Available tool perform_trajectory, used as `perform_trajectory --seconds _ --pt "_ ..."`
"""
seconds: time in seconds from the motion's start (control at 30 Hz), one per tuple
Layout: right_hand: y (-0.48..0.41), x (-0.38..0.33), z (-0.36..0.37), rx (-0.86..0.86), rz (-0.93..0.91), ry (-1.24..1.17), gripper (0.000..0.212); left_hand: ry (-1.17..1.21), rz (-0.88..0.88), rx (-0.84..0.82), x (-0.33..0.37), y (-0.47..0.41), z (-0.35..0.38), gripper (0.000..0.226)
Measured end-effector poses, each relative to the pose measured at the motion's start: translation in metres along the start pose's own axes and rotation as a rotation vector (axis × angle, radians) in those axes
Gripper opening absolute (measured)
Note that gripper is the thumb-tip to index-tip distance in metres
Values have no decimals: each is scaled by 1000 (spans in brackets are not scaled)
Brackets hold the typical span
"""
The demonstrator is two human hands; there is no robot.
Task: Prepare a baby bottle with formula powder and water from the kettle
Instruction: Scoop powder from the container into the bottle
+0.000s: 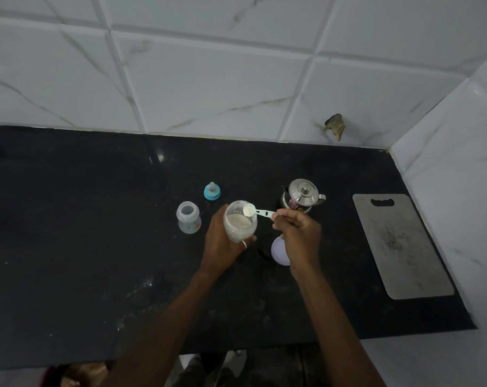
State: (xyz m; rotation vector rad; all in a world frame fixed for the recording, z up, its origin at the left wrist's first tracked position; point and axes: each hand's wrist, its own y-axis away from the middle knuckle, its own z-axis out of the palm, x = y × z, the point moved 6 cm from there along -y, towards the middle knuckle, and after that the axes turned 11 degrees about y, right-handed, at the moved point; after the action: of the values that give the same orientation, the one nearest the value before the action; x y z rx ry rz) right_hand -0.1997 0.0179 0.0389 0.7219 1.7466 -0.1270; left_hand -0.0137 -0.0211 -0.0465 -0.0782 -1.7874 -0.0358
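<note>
The baby bottle (188, 220) stands open on the worktop (97, 247), apparently unfilled. Our left hand (222, 241) grips the formula jar (240, 221); our right hand (299, 230) pinches the loaded scoop (260, 211). Kettle (302, 195) water remains.

The jar (240, 222) in the left grip (222, 241) looks translucent plastic; the pale green scoop (260, 211) in the right grip (298, 233), matt plastic. Beyond that grip, the kettle (302, 195) is polished metal. The black counter (97, 247) shows a speckled gloss.
</note>
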Motion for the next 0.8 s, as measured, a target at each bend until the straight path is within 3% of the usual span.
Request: perform_trajectory --seconds 0.23,0.37,0.47,0.6,0.7,0.8 --pt "2 1 4 -22 62 -72 10 32 -165 8 -9 17 -1 127" --pt "3 -3 8 -42 72 -98 10 -75 -197 48 -16 64 -22 108" --pt "5 -10 14 -52 77 -132 10 -98 -236 247 -23 85 -61 84" --pt "9 -18 27 -82 75 -155 10 -117 -260 391 -28 60 -102 99" --pt "13 -20 38 -105 92 -186 9 -46 -257 349 -27 29 -111 111" --pt "15 -20 46 -121 105 -188 11 3 -232 281 -26 9 -111 110"
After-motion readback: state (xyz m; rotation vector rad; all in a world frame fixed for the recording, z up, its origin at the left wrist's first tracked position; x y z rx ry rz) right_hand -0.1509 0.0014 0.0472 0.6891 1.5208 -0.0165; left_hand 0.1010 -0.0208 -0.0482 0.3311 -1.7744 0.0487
